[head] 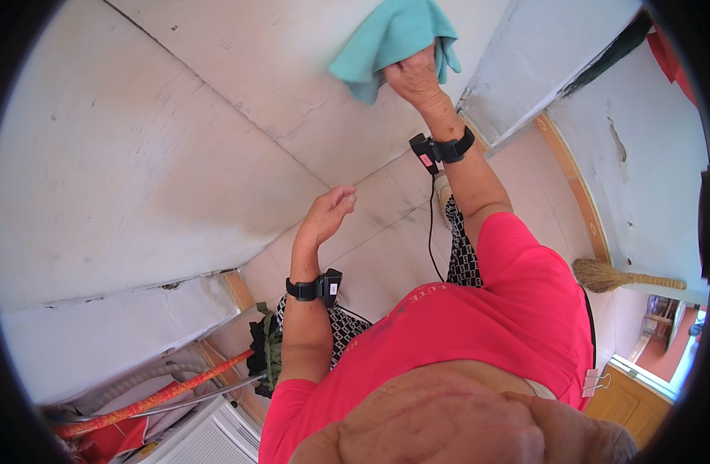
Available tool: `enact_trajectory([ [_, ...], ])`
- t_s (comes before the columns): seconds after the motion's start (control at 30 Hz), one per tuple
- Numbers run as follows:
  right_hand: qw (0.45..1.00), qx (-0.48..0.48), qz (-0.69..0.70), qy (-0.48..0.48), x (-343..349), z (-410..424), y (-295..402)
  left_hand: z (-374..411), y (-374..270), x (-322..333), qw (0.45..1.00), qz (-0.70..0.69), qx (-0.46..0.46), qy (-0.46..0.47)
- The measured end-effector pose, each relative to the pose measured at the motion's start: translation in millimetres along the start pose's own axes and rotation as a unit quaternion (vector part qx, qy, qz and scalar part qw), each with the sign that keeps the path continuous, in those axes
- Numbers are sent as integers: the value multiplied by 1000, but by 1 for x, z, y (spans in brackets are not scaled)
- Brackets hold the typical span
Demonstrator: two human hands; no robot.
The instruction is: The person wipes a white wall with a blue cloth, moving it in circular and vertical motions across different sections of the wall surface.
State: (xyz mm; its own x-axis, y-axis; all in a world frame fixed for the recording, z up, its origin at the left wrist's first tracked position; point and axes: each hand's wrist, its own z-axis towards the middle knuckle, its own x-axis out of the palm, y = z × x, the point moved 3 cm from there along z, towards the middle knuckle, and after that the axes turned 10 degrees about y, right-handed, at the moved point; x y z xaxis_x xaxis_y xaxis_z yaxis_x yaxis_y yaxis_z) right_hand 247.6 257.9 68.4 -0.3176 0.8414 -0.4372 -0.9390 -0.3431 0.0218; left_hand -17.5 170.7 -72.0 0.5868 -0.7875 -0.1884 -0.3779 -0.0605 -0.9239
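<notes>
My right hand (413,75) grips a teal cloth (389,37), which hangs in folds over and around the fingers. The cloth lies against a large off-white panel (262,64) in front of me; some of the fingers are hidden in it. Lower and to the left, my left hand (327,213) is in the air with nothing in it, its fingers loosely bent. A dark seam separates that panel from another scuffed off-white panel (111,156) on the left. Each wrist bears a black strapped device with a cable.
Pale floor tiles (372,249) lie below. A straw hand broom (604,275) is by the right wall (633,174), which has peeling paint. At lower left are a red-orange pole (175,391), a mop with dark cloth strips (268,351) and a white slatted appliance (210,435).
</notes>
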Motion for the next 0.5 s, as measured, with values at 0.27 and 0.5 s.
enact_trajectory([
  [0.27,964,240,104,-45,16,-53,-109,9,3,6,1000,0,-15,24],
  [0.5,930,354,81,57,21,-76,-158,12,5,9,999,12,-30,37],
])
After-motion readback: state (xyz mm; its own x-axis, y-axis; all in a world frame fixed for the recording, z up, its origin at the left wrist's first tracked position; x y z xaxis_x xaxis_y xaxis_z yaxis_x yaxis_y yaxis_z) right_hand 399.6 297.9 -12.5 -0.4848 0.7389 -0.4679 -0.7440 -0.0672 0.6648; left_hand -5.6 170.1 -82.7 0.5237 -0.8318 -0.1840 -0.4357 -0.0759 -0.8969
